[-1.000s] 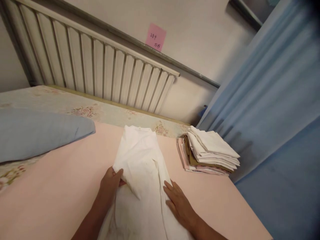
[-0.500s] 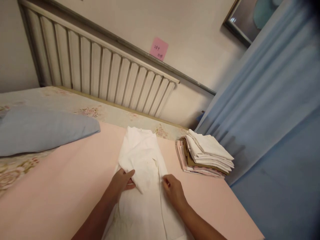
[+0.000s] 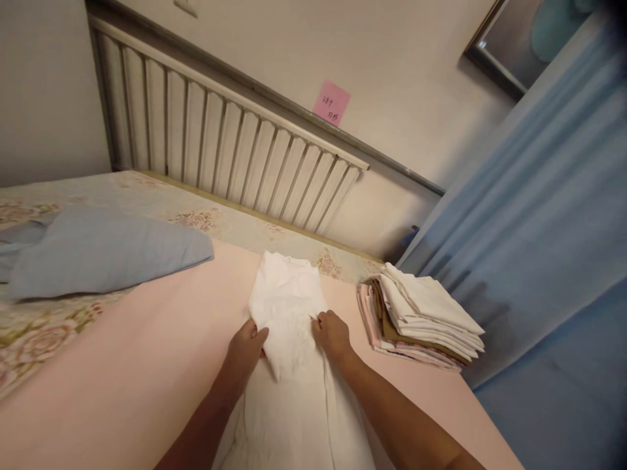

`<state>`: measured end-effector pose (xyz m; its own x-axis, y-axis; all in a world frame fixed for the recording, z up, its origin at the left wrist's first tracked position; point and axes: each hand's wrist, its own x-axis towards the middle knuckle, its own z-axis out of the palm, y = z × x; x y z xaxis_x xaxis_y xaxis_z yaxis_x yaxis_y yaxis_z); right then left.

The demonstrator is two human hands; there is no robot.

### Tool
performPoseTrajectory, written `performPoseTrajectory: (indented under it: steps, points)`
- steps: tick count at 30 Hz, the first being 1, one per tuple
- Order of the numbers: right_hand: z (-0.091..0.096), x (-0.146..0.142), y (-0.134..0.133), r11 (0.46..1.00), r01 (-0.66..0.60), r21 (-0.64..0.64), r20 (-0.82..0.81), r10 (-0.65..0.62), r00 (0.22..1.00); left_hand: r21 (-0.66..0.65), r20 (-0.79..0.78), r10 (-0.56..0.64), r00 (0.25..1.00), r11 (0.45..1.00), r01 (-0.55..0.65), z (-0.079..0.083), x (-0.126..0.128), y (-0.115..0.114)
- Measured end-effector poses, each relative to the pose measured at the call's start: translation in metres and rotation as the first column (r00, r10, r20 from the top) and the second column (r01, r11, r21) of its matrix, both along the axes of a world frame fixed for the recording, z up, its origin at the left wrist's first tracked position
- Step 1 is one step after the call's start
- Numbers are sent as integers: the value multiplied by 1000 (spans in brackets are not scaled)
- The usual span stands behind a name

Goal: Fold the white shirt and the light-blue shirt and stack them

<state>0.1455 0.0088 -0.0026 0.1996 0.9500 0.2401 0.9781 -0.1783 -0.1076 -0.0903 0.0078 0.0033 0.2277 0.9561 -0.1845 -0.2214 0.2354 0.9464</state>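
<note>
A long white shirt (image 3: 289, 294) lies lengthwise in front of me, its sides folded inward and its neckline at the far end. My left hand (image 3: 247, 346) is closed on the left edge of a folded-over part, thumb on top and the other fingers mostly underneath. On the opposite side, my right hand (image 3: 333, 334) pinches the cloth near the right edge. Between the hands the folded-over part ends in a loose corner pointing towards me. The shirt's near end runs out of view at the bottom.
Folded clothes form a stack (image 3: 426, 313) at the right, white above brown and pink. Under the shirt is a pink sheet (image 3: 147, 365). A blue-grey cloth (image 3: 117, 251) lies at the left. Behind the bed stands a radiator (image 3: 235, 143); a blue curtain (image 3: 548, 196) hangs at the right.
My right hand has moved farther up the shirt and now pinches the cloth by the fold. My left hand keeps its hold. The whole view has shifted slightly.
</note>
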Motion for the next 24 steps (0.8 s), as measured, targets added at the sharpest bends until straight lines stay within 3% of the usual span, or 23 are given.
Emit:
performPoseTrajectory:
  steps: [7,11,17,20,24]
  points:
    - [3,-9,6,997,-71,26,-162,74,984,-31,247,70,966,997,-65,3,-5,3]
    - [3,-6,-7,987,-143,77,-219,156,963,-115,201,117,973,989,-96,0,-5,6]
    - [-28,14,-49,897,-387,212,-52,406,912,-146,129,137,982,982,-118,-1,-7,5]
    - [-42,18,-71,866,-470,170,32,472,881,-161,116,139,984,980,-119,-4,-6,5]
    - [-43,12,-100,862,-496,106,93,488,868,-163,114,121,986,981,-101,-8,-4,6]
